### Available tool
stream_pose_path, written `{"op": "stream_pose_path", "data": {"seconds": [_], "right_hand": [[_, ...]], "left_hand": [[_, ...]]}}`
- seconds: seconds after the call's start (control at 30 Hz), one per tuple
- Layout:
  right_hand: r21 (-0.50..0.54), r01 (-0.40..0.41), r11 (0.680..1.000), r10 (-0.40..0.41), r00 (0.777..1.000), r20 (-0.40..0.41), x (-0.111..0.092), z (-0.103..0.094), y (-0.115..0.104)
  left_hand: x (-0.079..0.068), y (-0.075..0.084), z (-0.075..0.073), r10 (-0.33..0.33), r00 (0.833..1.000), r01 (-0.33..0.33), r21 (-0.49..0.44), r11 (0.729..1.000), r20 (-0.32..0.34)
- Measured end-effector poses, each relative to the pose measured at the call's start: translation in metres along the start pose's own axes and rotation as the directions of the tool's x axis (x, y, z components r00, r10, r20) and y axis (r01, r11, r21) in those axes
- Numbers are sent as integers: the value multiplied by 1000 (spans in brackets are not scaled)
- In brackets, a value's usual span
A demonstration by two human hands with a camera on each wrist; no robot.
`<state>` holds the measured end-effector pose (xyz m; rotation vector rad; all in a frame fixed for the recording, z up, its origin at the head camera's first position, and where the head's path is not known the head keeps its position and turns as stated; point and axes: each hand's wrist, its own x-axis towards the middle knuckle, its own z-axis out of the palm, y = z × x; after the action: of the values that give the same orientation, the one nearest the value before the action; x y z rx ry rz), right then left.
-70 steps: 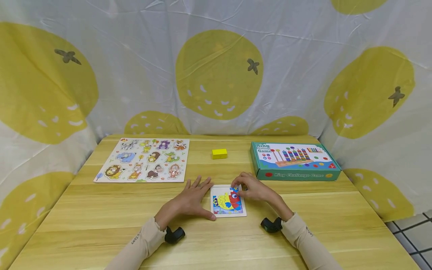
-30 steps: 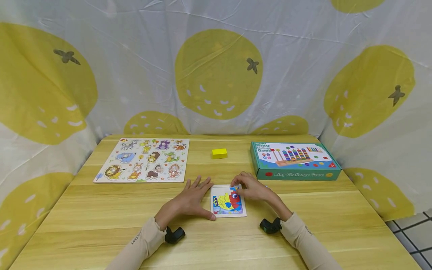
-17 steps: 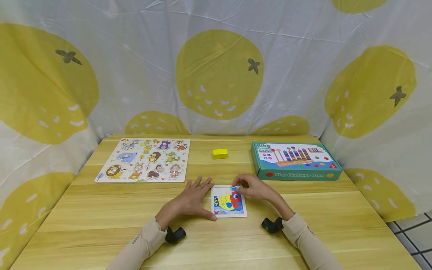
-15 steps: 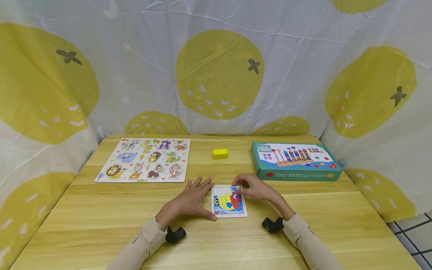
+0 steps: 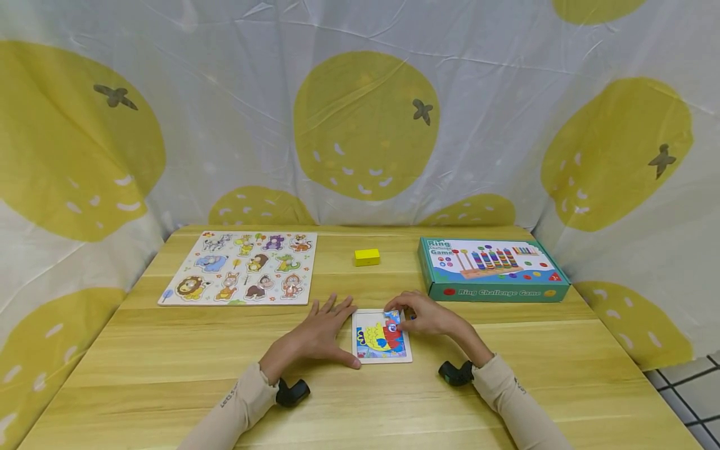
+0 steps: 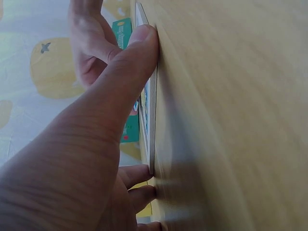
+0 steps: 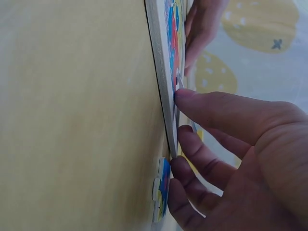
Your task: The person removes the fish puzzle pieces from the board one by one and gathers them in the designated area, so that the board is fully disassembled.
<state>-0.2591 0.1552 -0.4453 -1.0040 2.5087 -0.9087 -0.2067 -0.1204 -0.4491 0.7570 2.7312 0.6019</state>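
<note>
A small square jigsaw puzzle (image 5: 369, 359) with a pale frame and a yellow, red and blue fish picture lies on the table. My left hand (image 5: 317, 334) is spread along its left side, thumb at the near left corner and fingertips at the far left corner. At the far right corner my right hand (image 5: 424, 314) pinches a puzzle piece (image 7: 180, 80), slightly raised at the picture's edge and mostly hidden by thumb and fingers. In the right wrist view, another loose puzzle piece (image 7: 162, 187), blue and yellow, lies on the table beside the frame, under the curled lower fingers.
A white animal puzzle board (image 5: 242, 267) lies at the back left of the wooden table (image 5: 360, 412). A yellow block (image 5: 367, 257) sits at the back middle. The green Ring Challenge Game box (image 5: 492, 269) stands at the back right. A patterned curtain (image 5: 478, 125) hangs behind.
My right fingers have shifted slightly at the far right corner, and the thumb has come a little lower. More of the loose piece shows beside the frame. The left hand has stayed still.
</note>
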Motion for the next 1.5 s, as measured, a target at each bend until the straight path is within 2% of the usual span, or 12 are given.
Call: {"op": "stream_pose_path", "data": {"seconds": [0.2, 0.63, 0.9, 1.23, 1.5], "right_hand": [[-19, 10, 1000, -10, 1000, -15, 0, 1, 2], [115, -16, 993, 19, 999, -31, 0, 1, 4], [123, -17, 992, 22, 999, -34, -4, -6, 2], [90, -27, 996, 35, 995, -92, -26, -30, 6], [75, -27, 997, 35, 994, -103, -50, -43, 30]], "left_hand": [[0, -1, 1, 3, 1000, -3, -6, 1000, 3], [0, -3, 3, 9, 1000, -9, 2, 1000, 4], [1, -3, 2, 7, 1000, -7, 5, 1000, 1], [-1, 0, 2, 7, 1000, -7, -4, 1000, 4], [-1, 0, 1, 10, 1000, -10, -1, 1000, 3]]}}
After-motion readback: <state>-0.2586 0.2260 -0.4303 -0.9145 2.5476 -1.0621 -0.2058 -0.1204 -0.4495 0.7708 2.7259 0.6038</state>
